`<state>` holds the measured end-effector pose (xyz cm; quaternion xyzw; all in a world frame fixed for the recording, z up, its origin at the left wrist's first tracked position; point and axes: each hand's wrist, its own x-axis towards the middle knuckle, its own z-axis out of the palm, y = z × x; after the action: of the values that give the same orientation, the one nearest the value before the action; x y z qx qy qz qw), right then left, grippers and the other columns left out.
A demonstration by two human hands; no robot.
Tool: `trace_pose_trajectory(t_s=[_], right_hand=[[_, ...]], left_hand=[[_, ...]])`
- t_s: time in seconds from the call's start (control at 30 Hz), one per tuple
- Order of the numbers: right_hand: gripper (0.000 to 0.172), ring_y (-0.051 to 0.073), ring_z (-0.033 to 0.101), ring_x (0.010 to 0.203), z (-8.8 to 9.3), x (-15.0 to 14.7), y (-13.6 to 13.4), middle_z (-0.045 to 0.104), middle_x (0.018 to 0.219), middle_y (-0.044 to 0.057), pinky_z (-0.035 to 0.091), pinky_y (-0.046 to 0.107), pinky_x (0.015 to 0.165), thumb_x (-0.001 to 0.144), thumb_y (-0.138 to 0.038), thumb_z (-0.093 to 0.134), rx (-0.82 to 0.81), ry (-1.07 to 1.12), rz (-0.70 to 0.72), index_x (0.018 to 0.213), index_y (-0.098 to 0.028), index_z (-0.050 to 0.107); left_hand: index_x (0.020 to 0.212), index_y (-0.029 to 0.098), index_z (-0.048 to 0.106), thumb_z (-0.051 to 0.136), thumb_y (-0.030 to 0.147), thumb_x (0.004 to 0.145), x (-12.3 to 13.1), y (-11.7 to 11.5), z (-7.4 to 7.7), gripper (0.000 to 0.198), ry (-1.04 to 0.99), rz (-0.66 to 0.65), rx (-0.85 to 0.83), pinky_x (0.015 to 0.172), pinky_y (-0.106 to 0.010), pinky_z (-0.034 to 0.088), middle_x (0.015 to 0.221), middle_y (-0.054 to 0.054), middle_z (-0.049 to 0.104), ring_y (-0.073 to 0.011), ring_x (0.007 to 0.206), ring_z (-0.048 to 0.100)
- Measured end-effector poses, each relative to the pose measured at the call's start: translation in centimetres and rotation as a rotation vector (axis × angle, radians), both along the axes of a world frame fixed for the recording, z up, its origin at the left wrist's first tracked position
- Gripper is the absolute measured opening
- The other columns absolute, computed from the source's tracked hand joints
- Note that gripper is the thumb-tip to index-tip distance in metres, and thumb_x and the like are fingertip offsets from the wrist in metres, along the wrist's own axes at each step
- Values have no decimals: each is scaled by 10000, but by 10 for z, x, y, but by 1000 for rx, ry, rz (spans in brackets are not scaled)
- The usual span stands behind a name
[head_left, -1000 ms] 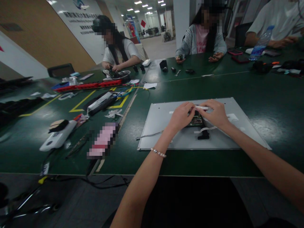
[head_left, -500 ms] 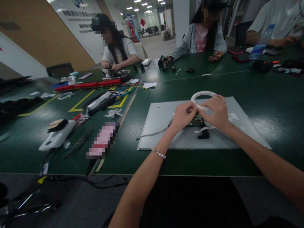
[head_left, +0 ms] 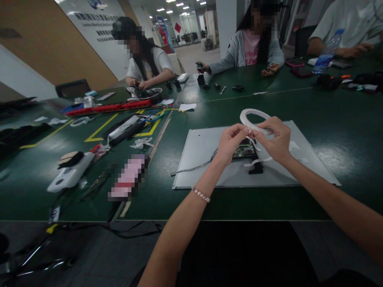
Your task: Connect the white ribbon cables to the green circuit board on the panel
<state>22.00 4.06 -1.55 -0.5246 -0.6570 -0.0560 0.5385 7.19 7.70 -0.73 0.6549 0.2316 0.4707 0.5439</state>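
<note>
Panel (head_left: 197, 155): a smooth, pale grey sheet, flat, four-cornered and thin-edged, lying on the glossy dark green desk (head_left: 299, 103); clock directions run from its middle.
Tape roll (head_left: 243, 117): a matte white ring with a wide round hole, held tilted above the far edge at 12 o'clock.
Right hand (head_left: 273, 137): fingers pinching the near rim of the roll.
Left hand (head_left: 231, 141): thumb and forefinger pressed together on a tiny pale tip (head_left: 250, 130) beside the ring, probably the loose end of the tape, though the spot is small and blurred.
Bracelet (head_left: 201, 194): round, pearly beads on the left wrist.
Circuit board (head_left: 241, 151): green, crowded with small parts, at 10 o'clock, just below the hands.
Black bracket (head_left: 255, 169): dull and angular, at 6 o'clock.
White ribbon (head_left: 265, 160): flat, gently curved, crossing the bracket.
Grey cable (head_left: 191, 170): slender, reaching past the panel's edge at 9 o'clock.
Bottle (head_left: 327, 54): clear, blue-labelled, far off at 1 o'clock.
</note>
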Motion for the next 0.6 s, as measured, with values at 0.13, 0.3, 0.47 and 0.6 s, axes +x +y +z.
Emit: trace_pose_trajectory(t_s=[0.13,0.3,0.47,0.6], right_hand=[[288,168,533,712,1,3,2,585,751,30,432,320,667,855,-473,540,0,101,40,763,-205,597],[335,170,541,689,-10,32,21,600,773,49,419,301,611,881,-510,498,-3,205,-123,837,-200,617],[330,200,584,792,-31,55,41,658,873,66,441,336,743,852,-500,544,-116,23,-169,875,-199,678],[352,228,582,880,-41,57,68,678,932,69,417,378,841,845,-478,553,-280,-161,-71,925,-179,720]], left_hand=[[763,183,582,539,427,880,-3,10,0,274,19,92,-25,713,-259,490,730,-6,637,-112,744,620],[800,200,575,474,383,907,-44,46,8,235,-115,463,-171,681,-222,484,788,-11,650,-105,849,650],[807,169,628,601,309,815,-67,59,13,142,-347,496,-425,730,-212,496,826,-31,699,-128,880,676],[879,153,666,608,238,809,-64,52,12,124,-334,346,-579,807,-233,495,976,-57,722,-146,932,674]])
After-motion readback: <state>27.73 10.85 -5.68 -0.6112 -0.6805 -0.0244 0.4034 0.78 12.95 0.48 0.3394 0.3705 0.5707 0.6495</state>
